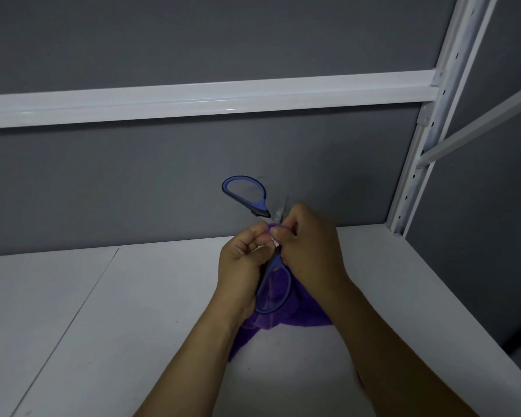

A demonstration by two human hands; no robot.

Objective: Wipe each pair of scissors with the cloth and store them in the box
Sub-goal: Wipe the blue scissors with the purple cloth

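Observation:
A pair of scissors with blue handles edged in black is held up above the white table (109,326), spread wide: one handle loop (245,192) points up and left, the other handle loop (273,288) hangs down between my wrists. My left hand (242,266) grips the scissors near the pivot. My right hand (309,245) pinches a purple cloth (271,317) around the blades, which are mostly hidden by my fingers. The rest of the cloth hangs below my hands. No box is in view.
A grey wall stands behind the table. A white horizontal shelf rail (208,99) crosses above, and a white perforated upright post (427,124) with a diagonal brace rises at the right. The table's right edge (469,320) runs diagonally near my right forearm.

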